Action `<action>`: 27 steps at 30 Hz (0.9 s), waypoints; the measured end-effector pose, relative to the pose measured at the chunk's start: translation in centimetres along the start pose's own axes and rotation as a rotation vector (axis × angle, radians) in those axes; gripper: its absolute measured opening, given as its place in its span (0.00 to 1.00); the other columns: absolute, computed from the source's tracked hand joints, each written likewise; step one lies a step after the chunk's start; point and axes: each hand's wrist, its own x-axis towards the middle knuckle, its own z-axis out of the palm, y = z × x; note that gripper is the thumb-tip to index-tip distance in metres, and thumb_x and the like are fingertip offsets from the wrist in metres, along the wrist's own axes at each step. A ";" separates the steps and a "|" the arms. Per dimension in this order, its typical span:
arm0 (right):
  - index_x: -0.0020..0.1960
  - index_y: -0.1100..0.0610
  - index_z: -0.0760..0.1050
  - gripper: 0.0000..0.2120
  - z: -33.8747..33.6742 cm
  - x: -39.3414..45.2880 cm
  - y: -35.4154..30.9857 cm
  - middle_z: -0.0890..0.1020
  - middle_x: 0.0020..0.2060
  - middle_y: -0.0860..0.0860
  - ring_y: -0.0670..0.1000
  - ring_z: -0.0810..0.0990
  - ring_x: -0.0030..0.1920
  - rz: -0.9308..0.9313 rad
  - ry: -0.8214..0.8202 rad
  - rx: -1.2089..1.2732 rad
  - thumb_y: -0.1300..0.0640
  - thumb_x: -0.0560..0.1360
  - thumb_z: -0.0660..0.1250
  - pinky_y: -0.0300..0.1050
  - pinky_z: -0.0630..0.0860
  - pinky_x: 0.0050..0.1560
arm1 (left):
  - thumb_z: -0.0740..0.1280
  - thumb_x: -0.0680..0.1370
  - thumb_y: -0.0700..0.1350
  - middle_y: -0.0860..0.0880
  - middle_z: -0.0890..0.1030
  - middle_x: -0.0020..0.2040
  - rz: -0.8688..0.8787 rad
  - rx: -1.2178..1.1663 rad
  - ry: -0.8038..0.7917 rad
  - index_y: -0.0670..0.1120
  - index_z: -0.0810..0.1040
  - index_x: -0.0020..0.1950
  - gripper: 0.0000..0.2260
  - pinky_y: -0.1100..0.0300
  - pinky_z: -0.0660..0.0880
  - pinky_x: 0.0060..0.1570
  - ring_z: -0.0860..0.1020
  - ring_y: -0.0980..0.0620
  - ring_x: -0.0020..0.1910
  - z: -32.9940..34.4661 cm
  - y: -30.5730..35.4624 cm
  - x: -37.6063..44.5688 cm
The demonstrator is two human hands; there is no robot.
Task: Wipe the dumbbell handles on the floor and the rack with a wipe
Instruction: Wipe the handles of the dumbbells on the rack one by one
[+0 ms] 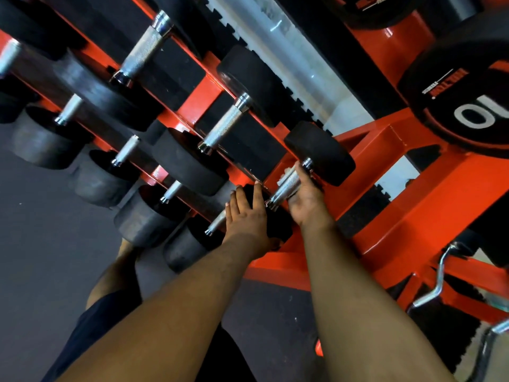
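Note:
Several black dumbbells with knurled steel handles lie in rows on a red rack [391,172]. My right hand [305,199] is wrapped around the handle [282,190] of the nearest upper-row dumbbell, and a white wipe [286,173] shows at my fingertips between hand and steel. My left hand [248,213] rests flat with straight fingers on that dumbbell's near black head [275,227]. A lower-row dumbbell handle [216,223] pokes out just left of my left wrist.
More dumbbell handles [224,125] [141,52] run up the rack to the upper left. A large black weight plate marked 10 [468,106] hangs at the right, curl bars [440,277] lean at the lower right, and my legs stand on dark rubber floor [41,230].

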 end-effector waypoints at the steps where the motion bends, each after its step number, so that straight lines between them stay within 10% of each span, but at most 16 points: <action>1: 0.52 0.58 0.78 0.10 -0.1 -0.5 0.4 0.82 0.41 0.51 0.48 0.83 0.41 0.006 0.000 -0.063 0.51 0.79 0.69 0.43 0.80 0.42 | 0.81 0.68 0.57 0.36 0.35 0.81 0.003 0.001 -0.001 0.50 0.31 0.81 0.64 0.42 0.39 0.80 0.34 0.39 0.81 0.0 0.0 -0.1; 11: 0.54 0.58 0.82 0.10 -2.4 -5.2 4.0 0.86 0.50 0.55 0.56 0.83 0.53 -0.282 0.119 -0.529 0.64 0.80 0.62 0.48 0.79 0.53 | 0.80 0.66 0.59 0.36 0.40 0.81 0.025 -0.038 0.054 0.48 0.32 0.81 0.65 0.43 0.38 0.78 0.39 0.37 0.81 0.5 -0.4 -0.1; 15: 0.69 0.60 0.77 0.23 -1.7 -3.9 1.0 0.78 0.67 0.52 0.47 0.74 0.69 -0.930 -0.018 -1.306 0.71 0.77 0.61 0.37 0.67 0.71 | 0.79 0.67 0.61 0.35 0.40 0.81 0.036 -0.054 0.071 0.46 0.31 0.81 0.65 0.43 0.38 0.79 0.40 0.36 0.81 0.6 -0.7 -0.1; 19: 0.66 0.59 0.78 0.19 -2.2 -1.4 1.6 0.79 0.67 0.57 0.59 0.72 0.72 -1.083 -0.275 -2.204 0.62 0.78 0.59 0.56 0.64 0.75 | 0.80 0.65 0.59 0.36 0.43 0.81 0.052 -0.087 0.092 0.46 0.32 0.81 0.65 0.43 0.40 0.79 0.43 0.37 0.81 0.7 -0.9 -0.1; 22: 0.67 0.58 0.78 0.27 -3.2 -2.0 0.5 0.78 0.69 0.55 0.57 0.72 0.72 -1.145 -0.616 -2.437 0.59 0.74 0.50 0.59 0.65 0.73 | 0.80 0.65 0.59 0.36 0.42 0.81 0.065 -0.102 0.091 0.46 0.33 0.81 0.65 0.42 0.40 0.79 0.42 0.37 0.81 1.0 -1.1 0.0; 27: 0.80 0.61 0.59 0.32 -2.2 -2.9 -1.8 0.61 0.79 0.59 0.60 0.54 0.80 -0.974 -0.073 -2.570 0.59 0.77 0.42 0.57 0.48 0.80 | 0.81 0.66 0.57 0.37 0.40 0.82 0.064 -0.093 0.074 0.46 0.32 0.81 0.65 0.44 0.37 0.78 0.39 0.37 0.81 0.5 -1.2 0.0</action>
